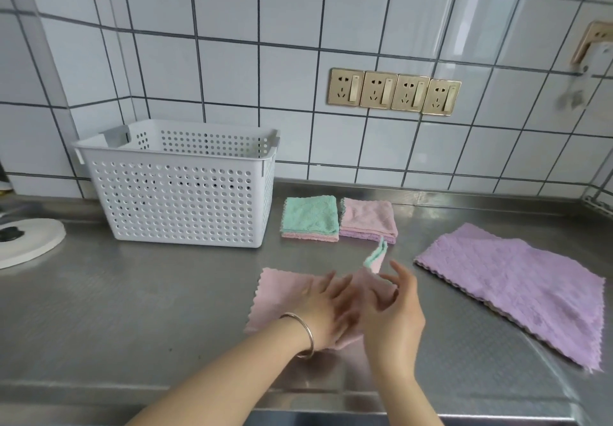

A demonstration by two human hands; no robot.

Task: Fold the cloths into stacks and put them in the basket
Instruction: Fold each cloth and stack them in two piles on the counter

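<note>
On steel counter (132, 293): L hand (326, 309) flat on pink cloth (282, 296) (corner lifted).

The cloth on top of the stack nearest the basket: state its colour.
Mint green, seen in the head view.

Bright, even daylight fills the scene, with soft glare streaking the glossy wall tiles (481, 11) at upper right and a dull sheen on the steel tabletop (132, 293). Shadows are faint. Wide-angle distortion bends the tile lines; both hands show motion blur.
</note>
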